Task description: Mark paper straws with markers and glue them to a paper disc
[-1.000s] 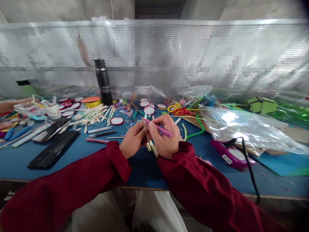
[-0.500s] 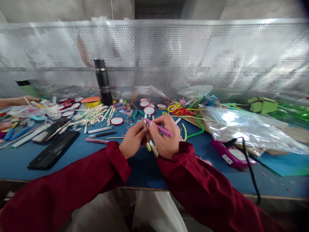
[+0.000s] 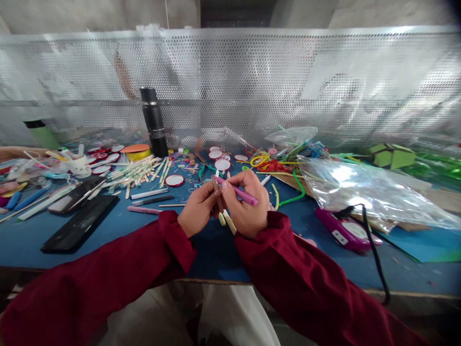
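Two dark-red sleeves meet above the worktop's [image 3: 151,235] near edge. Left hand [image 3: 196,209] pinches slim wooden craft sticks [image 3: 224,211]; right hand [image 3: 248,204] closes its grip on a smooth pink marker [image 3: 237,191], tip against them. Beyond lie blue matting, scattered sticks [image 3: 140,170], a black cylindrical flask [image 3: 154,121] and a perforated metal screen [image 3: 252,81].

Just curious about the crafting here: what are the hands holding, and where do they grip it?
Right hand grips a pink marker mid-barrel; left hand pinches wooden sticks near their middle.
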A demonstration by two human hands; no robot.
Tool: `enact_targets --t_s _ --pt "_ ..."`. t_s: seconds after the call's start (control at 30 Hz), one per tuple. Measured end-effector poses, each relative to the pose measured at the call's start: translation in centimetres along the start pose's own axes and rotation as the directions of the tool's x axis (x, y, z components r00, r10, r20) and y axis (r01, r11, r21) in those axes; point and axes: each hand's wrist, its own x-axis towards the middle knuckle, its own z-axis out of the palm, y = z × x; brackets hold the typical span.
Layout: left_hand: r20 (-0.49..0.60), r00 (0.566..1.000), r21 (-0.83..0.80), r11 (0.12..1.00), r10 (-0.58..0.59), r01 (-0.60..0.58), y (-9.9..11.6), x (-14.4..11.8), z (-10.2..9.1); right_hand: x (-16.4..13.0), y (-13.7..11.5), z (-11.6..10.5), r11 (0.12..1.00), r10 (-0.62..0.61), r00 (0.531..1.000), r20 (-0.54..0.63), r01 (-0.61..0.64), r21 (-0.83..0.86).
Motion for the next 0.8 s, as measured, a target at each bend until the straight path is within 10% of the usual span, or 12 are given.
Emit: enact_targets --t_s 0.8 --pt "-0.010 1.000 -0.007 1.000 0.007 -0.007 0.46 0.00 0.17 -0.01 -0.18 -0.05 1.000 -0.001 1.000 -0.008 0.001 -0.019"
